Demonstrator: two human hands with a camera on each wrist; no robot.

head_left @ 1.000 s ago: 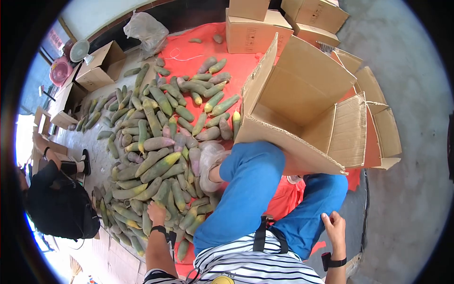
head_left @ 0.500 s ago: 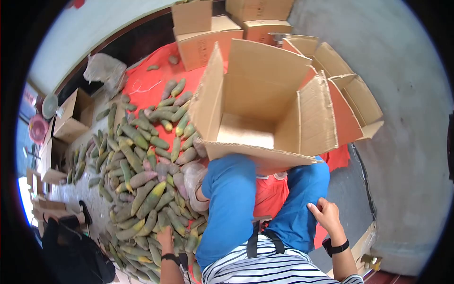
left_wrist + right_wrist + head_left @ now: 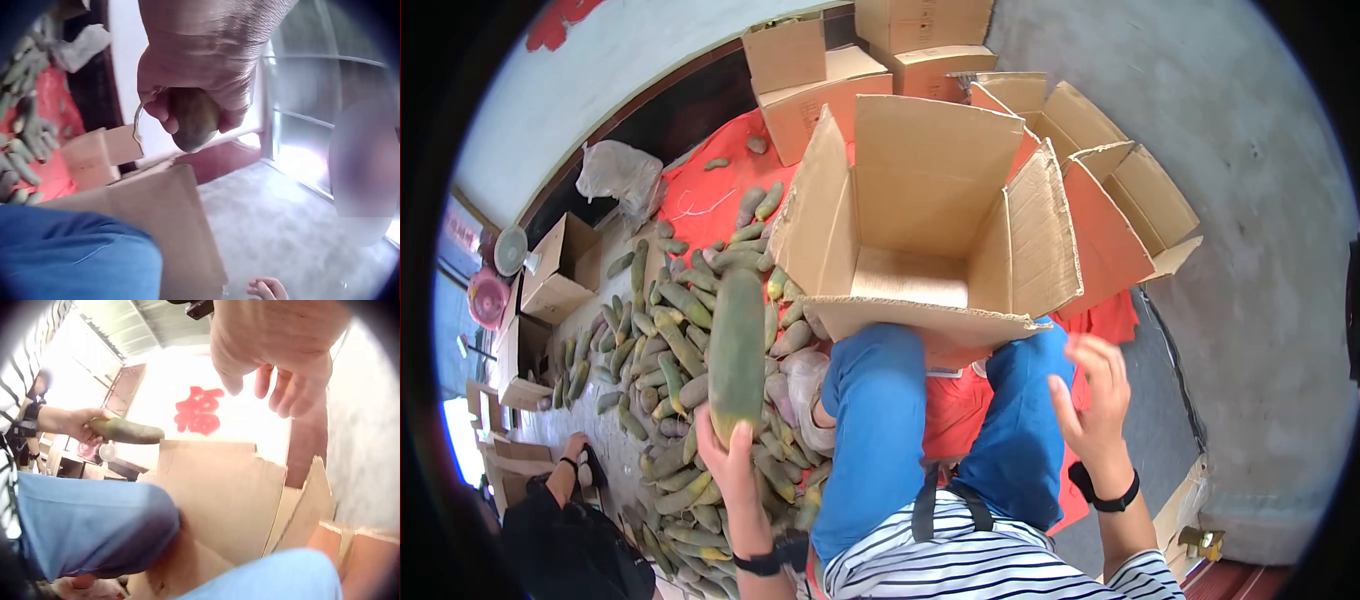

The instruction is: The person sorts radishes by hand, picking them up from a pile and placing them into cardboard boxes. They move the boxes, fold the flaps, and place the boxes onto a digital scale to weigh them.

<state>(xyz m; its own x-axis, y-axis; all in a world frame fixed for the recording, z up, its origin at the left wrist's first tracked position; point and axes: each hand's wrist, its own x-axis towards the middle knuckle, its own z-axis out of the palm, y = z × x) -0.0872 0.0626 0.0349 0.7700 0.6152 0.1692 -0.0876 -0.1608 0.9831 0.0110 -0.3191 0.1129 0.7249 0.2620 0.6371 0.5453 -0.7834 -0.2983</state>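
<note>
A large green radish (image 3: pixel 737 350) is gripped at its yellowish lower end by my left hand (image 3: pixel 735 475), held up above the pile of radishes (image 3: pixel 670 370). The left wrist view shows the fingers curled round the radish (image 3: pixel 195 119) end. My right hand (image 3: pixel 1095 405) is raised beside the right knee, fingers loosely bent and holding nothing; the right wrist view has this hand (image 3: pixel 281 356) above the box flaps. An open cardboard box (image 3: pixel 920 315) stands against my knees, and its visible inner bottom (image 3: pixel 910 277) is bare.
More open boxes (image 3: pixel 1108 215) stand to the right, with stacked cartons (image 3: pixel 825 105) behind. A red sheet (image 3: pixel 700 195) lies under part of the pile. A plastic bag (image 3: pixel 620 180) is at the back left. Another person in black (image 3: pixel 575 545) is at lower left, near a fan (image 3: pixel 510 250).
My left hand has risen from the pile with a radish in its grip. My right hand has lifted off the right thigh. The view has swung, shifting the box leftward in the picture.
</note>
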